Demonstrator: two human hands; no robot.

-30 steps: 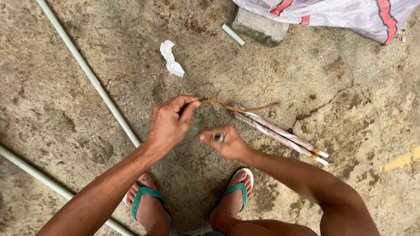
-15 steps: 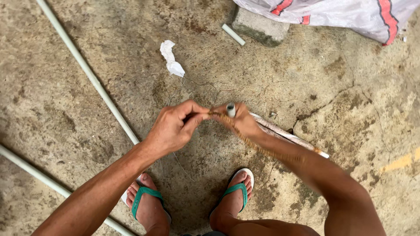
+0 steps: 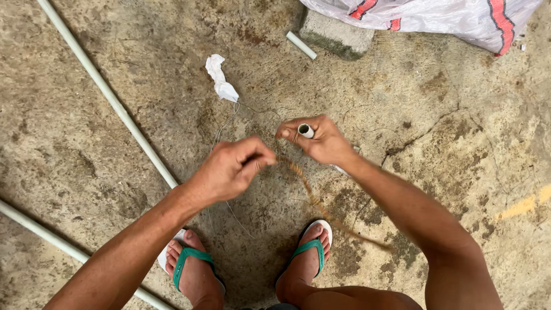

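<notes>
L hand pinches one end of brown twine, which hangs between both hands above the concrete floor. R hand is closed round a small spool. Best keep the twine taut w/ a firm pinch.

Brown cord motion-blurred; white sack cut off.

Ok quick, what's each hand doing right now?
Left hand: closed, pinching the brown twisted cord.
Right hand: closed around a small tube, like a spool end.
</notes>
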